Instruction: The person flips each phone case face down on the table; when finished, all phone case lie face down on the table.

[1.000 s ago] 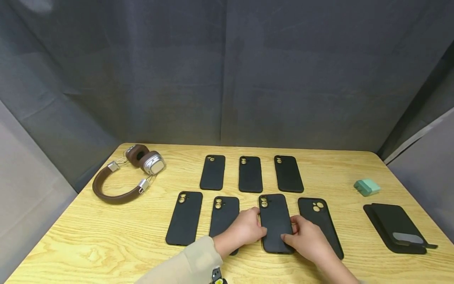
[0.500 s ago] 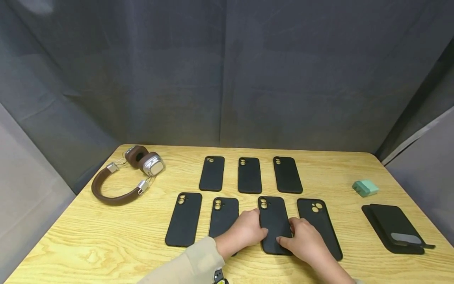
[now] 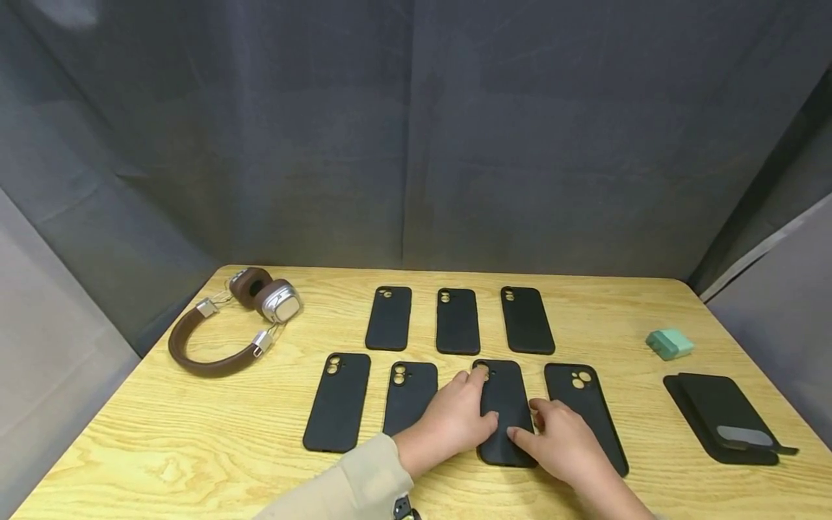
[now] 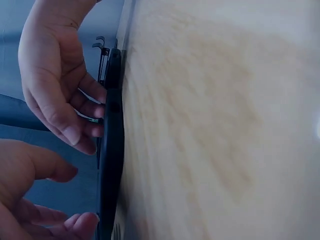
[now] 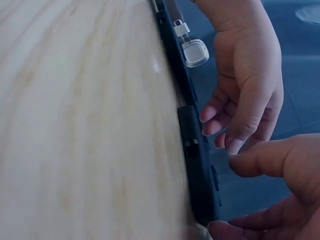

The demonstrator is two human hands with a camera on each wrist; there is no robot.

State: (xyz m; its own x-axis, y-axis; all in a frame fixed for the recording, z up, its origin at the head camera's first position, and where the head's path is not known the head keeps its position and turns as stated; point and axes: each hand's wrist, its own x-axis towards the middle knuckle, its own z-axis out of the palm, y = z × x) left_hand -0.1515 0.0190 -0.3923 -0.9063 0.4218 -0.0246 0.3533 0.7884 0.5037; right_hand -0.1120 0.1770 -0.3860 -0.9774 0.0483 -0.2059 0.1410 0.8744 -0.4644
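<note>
A black phone case (image 3: pixel 508 404) lies flat on the wooden table in the near row, between my two hands. My left hand (image 3: pixel 455 413) is at its left edge, a finger over the camera cutout and the thumb above its surface. At its right edge is my right hand (image 3: pixel 564 442). Seen edge-on in the right wrist view, the case (image 5: pixel 196 165) touches my right fingertips (image 5: pixel 222 230), while the thumb stands off its face. In the left wrist view, left fingertips (image 4: pixel 86 224) meet the case edge and the thumb is apart from it.
More black phone cases, such as this far one (image 3: pixel 458 321), lie in two rows. Brown headphones (image 3: pixel 211 365) rest at the left. A green charger block (image 3: pixel 671 344) and a black folding stand (image 3: pixel 724 412) are at the right. A dark curtain (image 3: pixel 403 144) hangs behind.
My left hand has shifted up and right, from the case's left edge to over its camera cutout. The right hand barely moves, and the cases stay where they were.
</note>
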